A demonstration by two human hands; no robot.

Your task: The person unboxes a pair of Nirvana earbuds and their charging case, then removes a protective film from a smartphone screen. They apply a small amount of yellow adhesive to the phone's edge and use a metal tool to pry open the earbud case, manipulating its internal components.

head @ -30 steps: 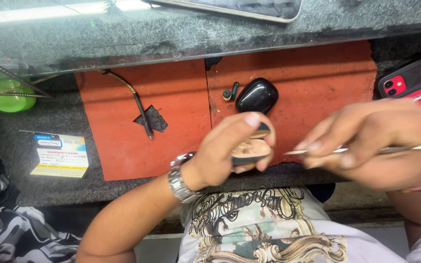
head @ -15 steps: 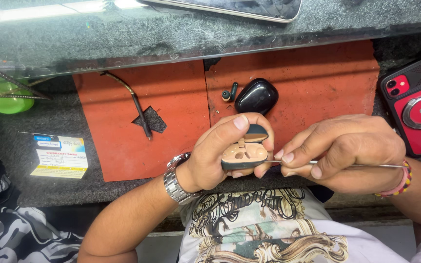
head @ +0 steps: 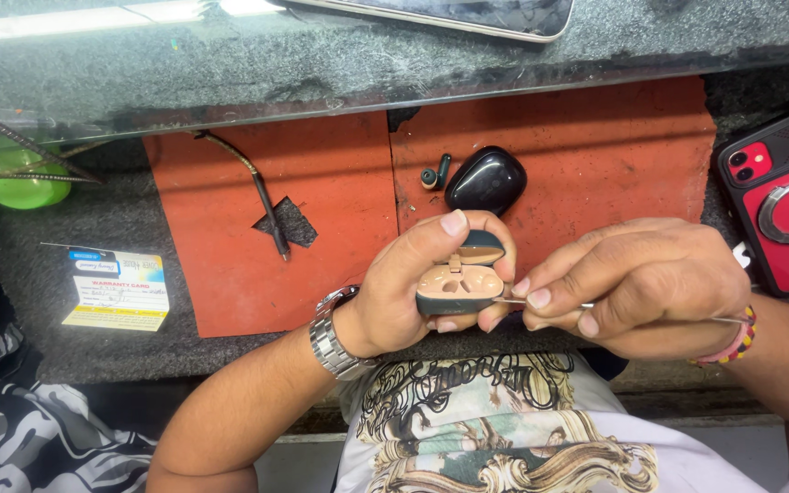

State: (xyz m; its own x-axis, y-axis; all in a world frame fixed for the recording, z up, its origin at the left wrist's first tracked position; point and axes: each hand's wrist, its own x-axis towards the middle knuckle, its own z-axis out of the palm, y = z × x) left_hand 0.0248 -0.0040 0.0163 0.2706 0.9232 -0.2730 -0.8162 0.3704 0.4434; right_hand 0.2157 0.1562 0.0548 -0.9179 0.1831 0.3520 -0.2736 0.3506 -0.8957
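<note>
My left hand (head: 408,288) grips a small open earbud case (head: 458,283) with a tan inside and a dark lid tipped back. My right hand (head: 636,283) pinches a thin metal pin (head: 550,303) whose tip touches the case's right edge. Both hands hover over the near edge of a red mat (head: 321,210). On the mat behind them lie a glossy black earbud case (head: 486,180) and a loose dark earbud (head: 433,173).
A red phone (head: 783,201) lies face down at the right. A thin dark tool (head: 262,196) rests on the mat's left half. A printed card (head: 119,288) and a green dish (head: 20,183) sit at the left. Another phone (head: 468,14) lies on the upper glass shelf.
My right hand came down and left, bringing the pin's tip to the open case. My left hand turned the case so its tan inside faces up.
</note>
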